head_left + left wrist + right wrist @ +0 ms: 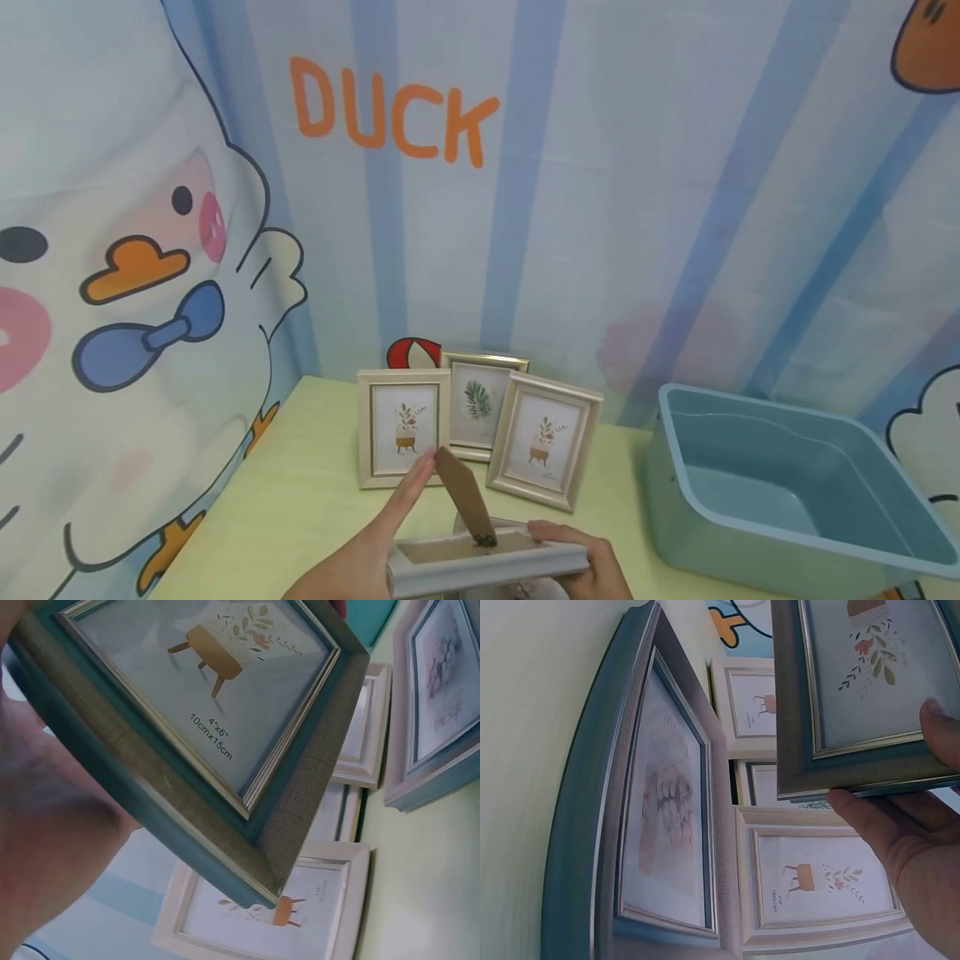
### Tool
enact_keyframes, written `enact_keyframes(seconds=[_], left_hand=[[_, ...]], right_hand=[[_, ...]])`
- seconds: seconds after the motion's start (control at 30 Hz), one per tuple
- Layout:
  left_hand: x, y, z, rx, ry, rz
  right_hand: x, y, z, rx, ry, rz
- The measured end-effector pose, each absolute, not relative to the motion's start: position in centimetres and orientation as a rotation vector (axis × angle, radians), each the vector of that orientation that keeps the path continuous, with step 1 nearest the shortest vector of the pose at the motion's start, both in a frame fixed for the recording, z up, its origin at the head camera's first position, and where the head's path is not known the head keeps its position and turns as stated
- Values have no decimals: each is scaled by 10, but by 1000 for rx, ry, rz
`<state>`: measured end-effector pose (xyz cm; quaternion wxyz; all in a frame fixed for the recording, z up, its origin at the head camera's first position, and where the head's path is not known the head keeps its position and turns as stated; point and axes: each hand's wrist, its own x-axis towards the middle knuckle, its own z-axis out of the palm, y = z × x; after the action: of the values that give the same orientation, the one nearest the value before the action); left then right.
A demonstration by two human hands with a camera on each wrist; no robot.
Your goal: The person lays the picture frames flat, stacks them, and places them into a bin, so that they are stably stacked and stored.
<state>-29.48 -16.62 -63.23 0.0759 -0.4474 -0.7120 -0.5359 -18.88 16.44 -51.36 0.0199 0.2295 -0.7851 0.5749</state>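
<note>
A picture frame (480, 575) is held low in the head view, its back tilted up and its brown easel stand (465, 496) folded out. My left hand (367, 546) holds the left end, one finger reaching to the stand's tip. At the other end my right hand (596, 558) grips the edge; its thumb (939, 735) presses the front in the right wrist view. The held frame's front (240, 690) has a grey-brown and teal border around a plant-pot print. Below it stands another frame with a floral print (667, 810), mostly hidden in the head view.
On the pale green table (285, 483) stand a cream frame (367, 433) at left, a gold-edged leaf-print frame (480, 429) behind, and a champagne frame (502, 467) at right. A blue-green plastic bin (780, 529) sits at right. A striped duck-print cloth (585, 208) hangs behind.
</note>
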Motion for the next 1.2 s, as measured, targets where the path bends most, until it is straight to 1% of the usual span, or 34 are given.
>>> enact_keyframes(seconds=[0.03,0.07,0.1,0.13,0.2,0.27,0.37,0.5,0.7,0.97,1.2], left_hand=[[-269,-166,-600,-1381,-2174,-1548],[-246,-164,-568,-1348,-2244,-1604],[-224,-164,-539,-1400,-2267,-1548],[-206,-161,-514,-1373,-2310,-1586],[-188,-157,-478,-1347,-2347,-1549],[-179,-154,-460,-1336,-2348,-1518],[-174,-153,-451,-1265,-2389,-1488],[-172,-152,-450,-1172,-2416,-1457],[-173,-147,-460,-1175,-2106,-1367],[-177,-129,-470,-1108,-1595,-1377],[-174,-117,-467,-1113,-1445,-1364]], right_hand=[[-188,165,-513,703,-2434,1779],[-188,165,-513,701,-2422,1759],[-187,166,-513,700,-2410,1743],[-186,166,-513,703,-2395,1726],[-186,167,-513,754,-2350,1665],[-186,169,-514,803,-2297,1611],[-188,171,-515,882,-2210,1566],[-193,174,-517,966,-2082,1504],[-200,175,-523,1059,-1893,1416],[-199,173,-523,972,-1826,1424],[-197,175,-524,906,-1803,1397]])
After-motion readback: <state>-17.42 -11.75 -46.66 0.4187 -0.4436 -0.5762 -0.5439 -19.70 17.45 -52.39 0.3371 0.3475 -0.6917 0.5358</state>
